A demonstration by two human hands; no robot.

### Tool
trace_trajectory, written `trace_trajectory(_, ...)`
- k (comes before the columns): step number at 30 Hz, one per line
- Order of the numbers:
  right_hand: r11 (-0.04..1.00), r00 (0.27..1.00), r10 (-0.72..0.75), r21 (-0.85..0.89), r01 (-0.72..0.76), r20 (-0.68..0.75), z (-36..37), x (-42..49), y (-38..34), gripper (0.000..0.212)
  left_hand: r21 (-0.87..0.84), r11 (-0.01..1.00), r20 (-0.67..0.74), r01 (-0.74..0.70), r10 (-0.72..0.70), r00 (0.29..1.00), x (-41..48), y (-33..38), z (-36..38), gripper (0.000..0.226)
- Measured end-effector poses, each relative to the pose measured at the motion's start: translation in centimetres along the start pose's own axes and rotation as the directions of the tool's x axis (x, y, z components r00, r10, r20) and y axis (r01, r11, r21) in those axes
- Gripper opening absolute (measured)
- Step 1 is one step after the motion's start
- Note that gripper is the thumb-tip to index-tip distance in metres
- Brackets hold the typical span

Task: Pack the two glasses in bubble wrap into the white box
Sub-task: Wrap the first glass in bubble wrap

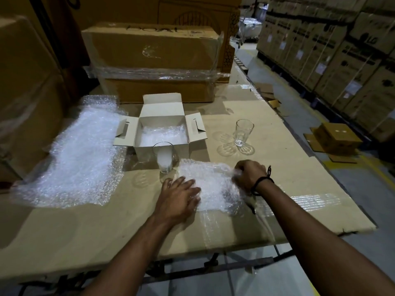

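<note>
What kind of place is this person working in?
Probably a warehouse packing area: stacked brown cartons line an aisle on the right, big film-wrapped cartons stand behind the cardboard-topped table, and bubble wrap lies spread on it.

stacked cartons, far right (pixel 382 28): "lg" logo printed on the side
large brown carton, far centre (pixel 149 48): dark lettering along its top, upside down, cannot be read
white labels on the right cartons (pixel 320 68): too small to read
</note>
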State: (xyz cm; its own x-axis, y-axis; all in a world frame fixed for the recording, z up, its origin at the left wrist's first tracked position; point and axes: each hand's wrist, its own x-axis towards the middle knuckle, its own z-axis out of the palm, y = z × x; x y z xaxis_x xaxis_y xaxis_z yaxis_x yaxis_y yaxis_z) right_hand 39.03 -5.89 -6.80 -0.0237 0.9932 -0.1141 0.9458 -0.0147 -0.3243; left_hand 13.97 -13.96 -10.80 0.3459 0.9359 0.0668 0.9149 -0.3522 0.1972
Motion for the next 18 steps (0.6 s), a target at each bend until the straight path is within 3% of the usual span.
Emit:
trace_trajectory(3, 0.975, 0.953, -0.078, 0.176, 0.134, -0.292, 0.0, 0.0, 0.3, 0.014, -0.018, 0.998, -0.001, 0.062, -0.062, 0.998, 0.3, -0.2, 0.1, 0.068)
trace_trajectory(6, 0.877, 0.818, -0.397, 0.089, 0.471, -0.417, 0.5, -1.2, 0.9, 0.011, -0.101, 0.995, -0.236, 0.017, -0.040, 0.971, 0.2, 0.0, 0.2, 0.045)
trace_trajectory(8, 0.801, 0.746, -0.568, -0.026, 0.598, -0.348, 0.9, -2.2, 1.4, 0.022, -0.190, 0.982, -0.406, 0.022, -0.099, 0.909, 0.0, 0.6, 0.1, 0.067)
trace_trajectory(10, 0.749, 0.713, -0.654, -0.080, 0.658, -0.254, 1.0, -3.1, 1.7, 0.021, -0.157, 0.987, -0.517, -0.018, -0.067, 0.854, -0.3, 0.9, 0.0, 0.084)
trace_trajectory(13, 0.721, 0.720, -0.692, -0.081, 0.688, -0.048, 0.9, -4.3, 2.0, 0.014, -0.009, 1.000, -0.497, -0.001, -0.003, 0.868, 0.2, 0.6, -0.2, 0.090)
trace_trajectory(15, 0.740, 0.743, -0.662, -0.075, 0.668, 0.097, 1.0, -4.8, 2.1, 0.021, 0.039, 0.999, -0.431, -0.010, 0.026, 0.902, 0.9, 0.1, -0.2, 0.067)
trace_trajectory(17, 0.783, 0.782, -0.601, -0.071, 0.618, 0.168, 0.6, -4.9, 2.0, 0.036, 0.067, 0.995, -0.340, -0.076, 0.094, 0.936, 1.1, -0.5, 0.1, 0.030)
trace_trajectory(18, 0.810, 0.806, -0.565, -0.069, 0.583, 0.176, 0.4, -4.9, 2.0, 0.044, 0.068, 0.993, -0.290, -0.095, 0.111, 0.950, 1.0, -0.8, 0.2, 0.024)
